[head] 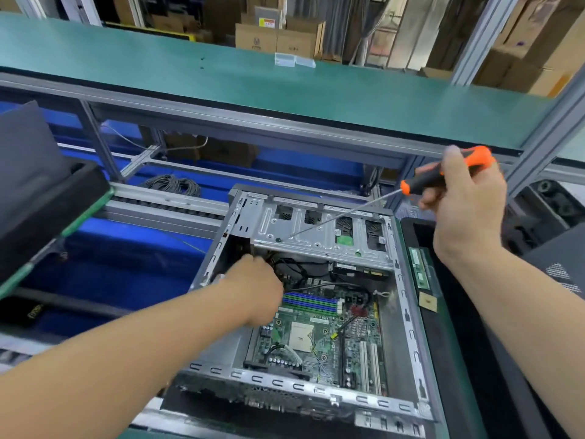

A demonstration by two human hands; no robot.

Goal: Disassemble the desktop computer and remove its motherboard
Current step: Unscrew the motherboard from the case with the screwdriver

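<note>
So the right hand [465,198] has its grip wrapped around an orange-and-black screwdriver [443,175], held up high with the long shaft angling down to a screw on the metal drive cage [323,236]. Left hand [256,286] is reached down under that cage among the black cables [304,270] — can't tell if its grip is pinching anything. Motherboard [319,337] sits flat in the bottom of the open case [411,327]. I'd guess it's light, stiff and fragile — lift it by the bare edges.

The left hand [258,282] hides its fingers among black cables [297,267] under the drive cage [323,231].
</note>
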